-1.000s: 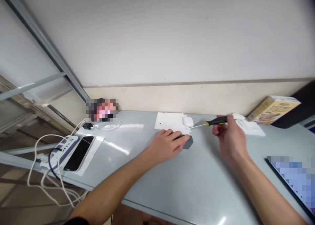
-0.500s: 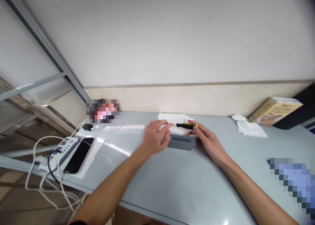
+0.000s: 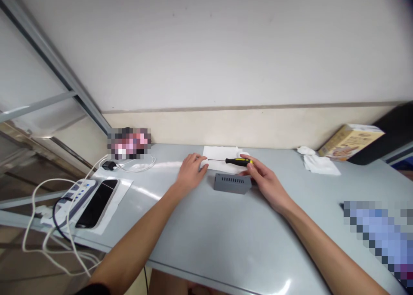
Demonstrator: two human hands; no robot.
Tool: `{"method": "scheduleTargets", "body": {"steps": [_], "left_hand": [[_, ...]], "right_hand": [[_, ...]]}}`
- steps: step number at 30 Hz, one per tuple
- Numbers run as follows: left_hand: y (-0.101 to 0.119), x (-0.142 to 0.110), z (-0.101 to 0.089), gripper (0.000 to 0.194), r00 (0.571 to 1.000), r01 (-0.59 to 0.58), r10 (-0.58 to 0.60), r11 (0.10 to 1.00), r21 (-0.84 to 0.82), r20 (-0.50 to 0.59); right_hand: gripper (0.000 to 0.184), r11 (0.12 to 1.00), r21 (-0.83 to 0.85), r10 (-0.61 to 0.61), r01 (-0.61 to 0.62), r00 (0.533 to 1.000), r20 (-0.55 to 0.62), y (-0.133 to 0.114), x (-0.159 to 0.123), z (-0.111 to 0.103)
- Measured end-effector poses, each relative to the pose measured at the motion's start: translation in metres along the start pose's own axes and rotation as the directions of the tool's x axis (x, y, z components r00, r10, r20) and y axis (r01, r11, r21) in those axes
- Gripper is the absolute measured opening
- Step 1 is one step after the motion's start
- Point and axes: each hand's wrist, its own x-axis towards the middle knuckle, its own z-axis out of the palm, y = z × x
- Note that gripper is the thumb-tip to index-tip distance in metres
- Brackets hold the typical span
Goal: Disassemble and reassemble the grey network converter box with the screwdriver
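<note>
My right hand (image 3: 266, 181) grips the black and yellow handle of a screwdriver (image 3: 238, 161), held level with its thin shaft pointing left. At the shaft's end is a small dark spot, too small to make out. My left hand (image 3: 192, 172) is open beside that tip, index finger close to it and thumb apart, with nothing visible between them. A grey box with a row of vent slots (image 3: 232, 185) sits on the table just in front of the screwdriver, its right end near my right fingers. White paper (image 3: 219, 152) lies behind the box.
On the table's left are a phone (image 3: 97, 203) on paper, a power strip (image 3: 72, 200) with white cables, and a black plug (image 3: 109, 166). At right stand crumpled tissues (image 3: 321, 165) and a yellow carton (image 3: 351, 143). Two blurred items lie at back left and far right.
My left hand has moved left off the grey box and the screwdriver's tip, baring the shaft and the box's left end. The right hand still holds the screwdriver. The view has shifted slightly.
</note>
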Motion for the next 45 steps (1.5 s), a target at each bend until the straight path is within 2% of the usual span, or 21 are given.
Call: {"method": "scheduleTargets", "body": {"steps": [4, 13, 24, 31, 39, 45], "left_hand": [[0.000, 0.002, -0.002, 0.021, 0.999, 0.036, -0.034, 0.997, -0.066, 0.029], [0.001, 0.002, -0.005, 0.010, 0.999, 0.038, -0.043, 0.990, -0.136, -0.028], [-0.001, 0.002, -0.005, 0.019, 0.997, -0.071, 0.066, 0.990, -0.123, -0.049], [0.004, 0.003, -0.007, 0.024, 0.994, -0.084, 0.074, 0.987, -0.137, -0.079], [0.009, 0.003, -0.010, 0.025, 0.995, -0.083, 0.074, 0.986, -0.147, -0.066], [0.010, 0.002, -0.010, 0.026, 0.995, -0.091, 0.082, 0.985, -0.148, -0.064]], "right_hand": [[0.067, 1.000, 0.030, -0.004, 0.004, 1.000, -0.004, -0.001, 0.000, -0.003], [0.067, 0.999, 0.050, 0.000, -0.001, 1.000, 0.017, -0.003, -0.003, -0.004], [0.066, 0.994, 0.102, -0.031, 0.032, 0.999, -0.011, -0.006, -0.002, -0.004], [0.058, 0.989, 0.128, -0.077, 0.078, 0.997, -0.019, -0.007, -0.003, -0.005], [0.056, 0.982, 0.165, -0.086, 0.088, 0.996, -0.020, -0.006, -0.003, -0.006], [0.061, 0.983, 0.165, -0.075, 0.079, 0.997, -0.030, -0.005, -0.003, -0.007]]}}
